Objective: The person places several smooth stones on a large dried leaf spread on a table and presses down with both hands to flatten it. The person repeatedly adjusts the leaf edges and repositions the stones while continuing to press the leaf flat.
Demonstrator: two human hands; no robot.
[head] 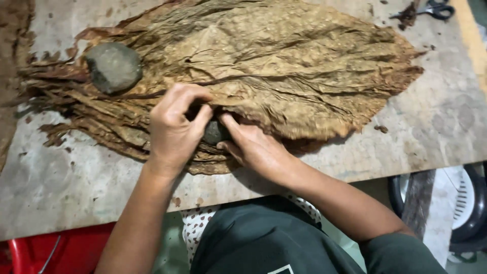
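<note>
Dark shirt (264, 238) nearest cam. L hand (172, 129) & R hand (253, 147) fingers closed on small stone (215, 132) btwn them, atop leaf pile (264, 71) running left-right on table (76, 182).

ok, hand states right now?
Left hand: closed, pinching the leaf edge beside the small stone.
Right hand: partly open, fingers against the small stone under the leaf.
</note>
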